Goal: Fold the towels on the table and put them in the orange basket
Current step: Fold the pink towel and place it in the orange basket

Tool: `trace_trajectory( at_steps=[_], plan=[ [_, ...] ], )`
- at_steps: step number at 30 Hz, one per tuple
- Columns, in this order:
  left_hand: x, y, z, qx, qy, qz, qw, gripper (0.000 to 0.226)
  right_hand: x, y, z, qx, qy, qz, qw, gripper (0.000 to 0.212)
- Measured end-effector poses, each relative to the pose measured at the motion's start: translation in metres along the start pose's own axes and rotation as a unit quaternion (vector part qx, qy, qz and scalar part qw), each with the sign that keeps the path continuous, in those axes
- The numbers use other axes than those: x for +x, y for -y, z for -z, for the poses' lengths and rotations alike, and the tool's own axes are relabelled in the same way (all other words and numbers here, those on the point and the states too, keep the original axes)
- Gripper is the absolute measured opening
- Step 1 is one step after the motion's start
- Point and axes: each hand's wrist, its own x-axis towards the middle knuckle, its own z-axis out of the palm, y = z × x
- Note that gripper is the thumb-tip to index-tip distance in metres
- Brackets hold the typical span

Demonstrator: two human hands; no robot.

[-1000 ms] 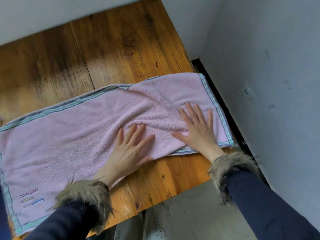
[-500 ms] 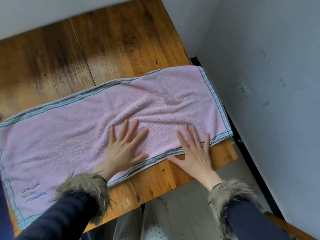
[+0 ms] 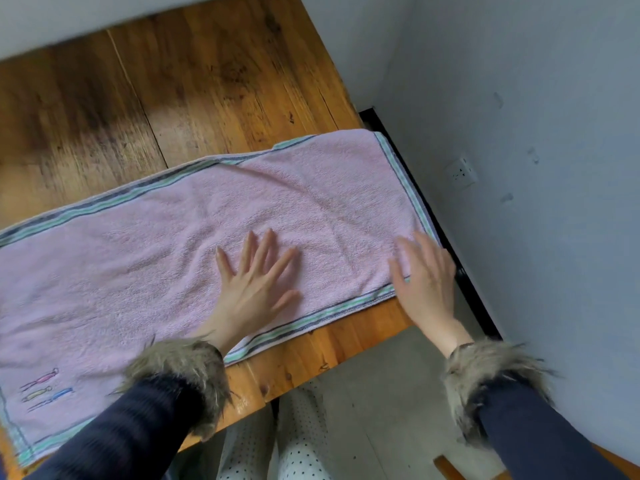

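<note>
we note one pink towel (image 3: pixel 166 278) spread flat along the near part of the wooden table (image 3: pixel 194 95), its long axis running from the left edge of view to the table's right end. a striped green and dark border follows its far edge, its near edge and its right short edge. three small embroidered figures in pink, yellow and blue (image 3: pixel 45 388) sit near the towel's near left corner. a few soft creases show in the pile around the middle and right portions.

the left hand (image 3: pixel 249 292) lies palm down on the towel, close to the near border, with its fingers (image 3: pixel 266 251) spread apart and extended toward the far side; it pinches nothing. the right hand (image 3: pixel 426 282) is at the towel's near right corner, palm down, fingers open and slightly parted. this hand is blurred, so we cannot tell whether it presses on the cloth or hovers just above it, and we see no fold of cloth held in it.

both wrists carry fur cuffs (image 3: pixel 180 375) on dark sleeves (image 3: pixel 114 441). the towel's right short edge lies along the table's right end, next to a dark strip beside the grey wall (image 3: pixel 519 98), which bears a white socket (image 3: pixel 462 173). below the table's near edge we see dotted light trousers (image 3: pixel 301 441) and grey floor (image 3: pixel 384 386).
</note>
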Motion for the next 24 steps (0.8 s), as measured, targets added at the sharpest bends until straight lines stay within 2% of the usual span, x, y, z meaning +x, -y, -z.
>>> trace_trajectory(
  at_steps=[1,3,5,7,10,12,15,17,18,20,21,22,24],
  plan=[
    [0.004,-0.002,0.000,0.009,0.011,0.014,1.000,0.078,0.009,-0.005,0.002,0.009,-0.008,-0.071,0.997,0.047],
    [0.007,-0.003,-0.001,0.015,0.038,0.030,0.999,0.081,0.024,-0.015,0.003,0.037,0.040,-0.201,0.978,0.063],
    [0.009,-0.003,-0.002,0.010,0.053,0.033,0.998,0.079,0.034,-0.020,0.002,0.055,0.094,-0.261,0.959,0.071],
    [0.010,-0.001,-0.003,0.020,0.068,0.034,0.997,0.079,0.038,-0.019,0.002,0.054,0.083,-0.262,0.960,0.066],
    [0.011,-0.002,0.000,0.023,0.090,0.037,0.995,0.080,0.041,-0.012,0.007,0.036,0.029,-0.253,0.966,0.042],
    [0.011,-0.003,0.003,0.020,0.104,0.034,0.994,0.083,0.039,-0.004,0.012,0.061,0.021,-0.244,0.968,0.028],
    [0.011,-0.004,0.009,-0.011,0.112,0.032,0.993,0.083,0.036,0.018,0.020,0.101,0.007,-0.199,0.975,0.022],
    [0.009,-0.002,0.014,-0.088,0.091,0.038,0.991,0.068,0.031,0.042,0.024,0.132,0.019,-0.141,0.981,0.021],
    [0.006,-0.001,0.017,-0.156,0.044,0.043,0.986,0.054,0.028,0.056,0.025,0.158,0.034,-0.109,0.981,0.021],
    [-0.002,-0.002,0.024,-0.296,-0.074,0.059,0.950,0.030,0.022,0.086,0.026,0.218,0.080,-0.049,0.971,0.021],
    [-0.008,-0.004,0.029,-0.357,-0.100,0.077,0.926,0.025,0.017,0.100,0.026,0.239,0.114,-0.019,0.964,0.022],
    [-0.014,-0.008,0.034,-0.423,-0.095,0.103,0.895,0.022,0.012,0.113,0.024,0.249,0.159,0.015,0.955,0.024],
    [-0.022,-0.013,0.044,-0.564,-0.037,0.159,0.810,0.024,0.003,0.131,0.020,0.242,0.273,0.077,0.928,0.028]
  ],
)
